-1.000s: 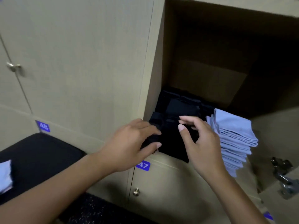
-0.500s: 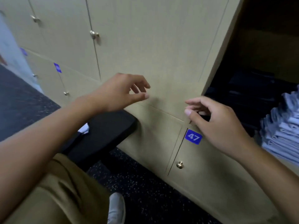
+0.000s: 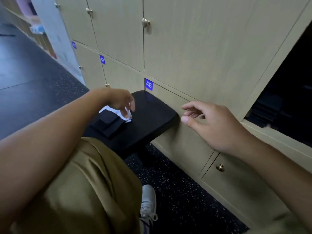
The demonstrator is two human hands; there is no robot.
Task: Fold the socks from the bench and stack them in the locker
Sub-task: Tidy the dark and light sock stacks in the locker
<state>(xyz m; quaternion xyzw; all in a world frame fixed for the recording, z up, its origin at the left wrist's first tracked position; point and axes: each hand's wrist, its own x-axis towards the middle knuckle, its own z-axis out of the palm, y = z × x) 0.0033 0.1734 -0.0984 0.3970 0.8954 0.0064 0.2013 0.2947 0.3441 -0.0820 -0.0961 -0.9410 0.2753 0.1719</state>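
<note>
Black padded bench point(image 3: 148, 119) against tan lockers, seen from a head-worn camera looking down. Near its left edge, dark socks point(image 3: 108, 123) lying in a loose folded-looking heap, with a white sock point(image 3: 125, 115) just behind, partly hidden by fingers. Left hand point(image 3: 118, 100) lowered over the white sock, fingers hanging relaxed and perhaps brushing it; cannot tell whether touching, and no grip visible. Right hand point(image 3: 211, 123) held in the air beside the bench's right end, in front of a closed locker door, thumb and fingers loosely parted, holding nothing.

Open locker point(image 3: 287, 92) at the right edge of the view, dark inside, with a stack of black folded items point(image 3: 265, 110) dimly visible near its front left corner. Blue number tag 48 point(image 3: 148, 84) above the bench's far edge. Khaki trousers point(image 3: 87, 183) and a pale shoe point(image 3: 148, 201) lower down, over speckled dark floor.

Judged partway done: some folded pieces already stacked inside, at least a few socks left on the bench to fold and carry over. Probably reaching for the next sock.
</note>
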